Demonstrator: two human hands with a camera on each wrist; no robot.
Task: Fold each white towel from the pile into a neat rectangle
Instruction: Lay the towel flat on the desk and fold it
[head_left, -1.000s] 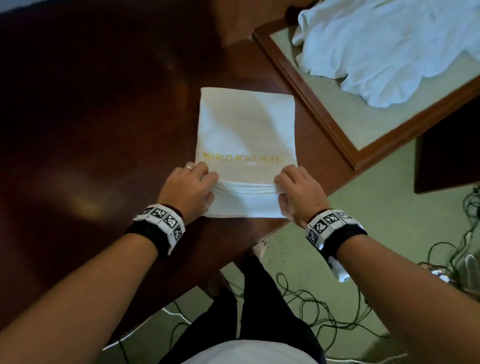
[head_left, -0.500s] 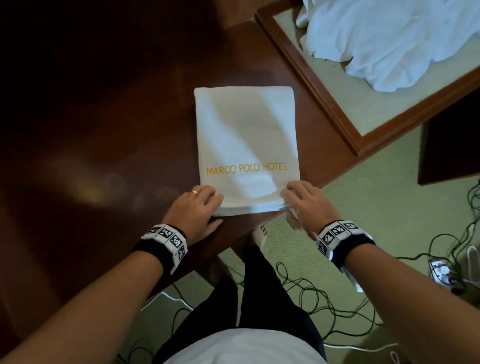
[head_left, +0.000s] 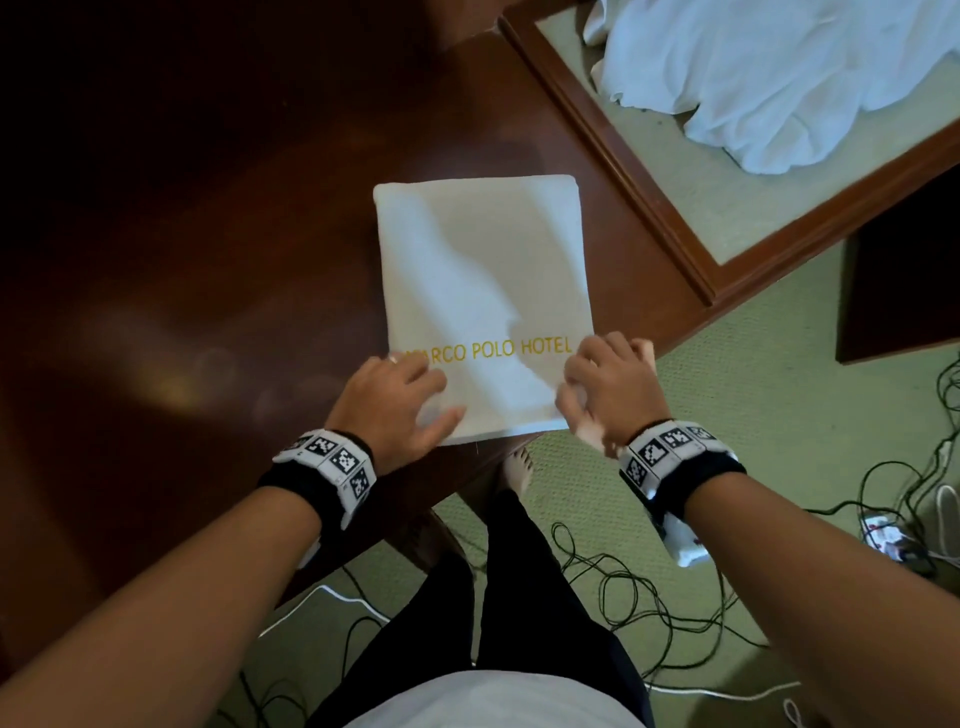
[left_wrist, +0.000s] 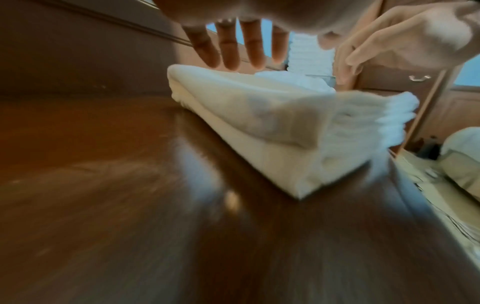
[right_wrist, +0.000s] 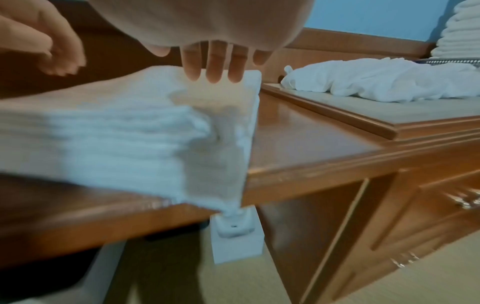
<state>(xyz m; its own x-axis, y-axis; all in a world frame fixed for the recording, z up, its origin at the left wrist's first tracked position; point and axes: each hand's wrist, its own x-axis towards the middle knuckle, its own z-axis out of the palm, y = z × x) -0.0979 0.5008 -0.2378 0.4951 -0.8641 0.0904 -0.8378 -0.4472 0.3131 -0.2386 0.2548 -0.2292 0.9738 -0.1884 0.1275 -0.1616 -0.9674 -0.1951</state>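
The folding of this towel looks finished, and the step in hand is the last tidying of the rectangle. The folded white towel (head_left: 480, 306) lies flat on the dark wooden table (head_left: 182, 260), its near edge at six o'clock right at the table's lip and its near right corner just past it.

The left hand (head_left: 396, 402) rests over the towel's corner at seven o'clock, fingers straight and spread, holding nothing. In the left wrist view those fingers (left_wrist: 231, 49) hang just above the cloth, and I cannot tell whether they touch. The right hand (head_left: 605, 387) sits at the five o'clock corner with fingers loosely extended. It is blurred there, but in the right wrist view its fingertips (right_wrist: 213, 67) reach down to the top layer without curling round it. Neither grip has hold of anything.

The towel is a tall, tidy rectangle with square far corners, and the gold lettering "MARCO POLO HOTEL" runs across its near part. From the side it shows many stacked layers, so it is thick and soft.

The next move, I judge, calls for setting this one aside and reaching to the pile of loose white towels (head_left: 789, 78) at one o'clock, on the adjoining surface.
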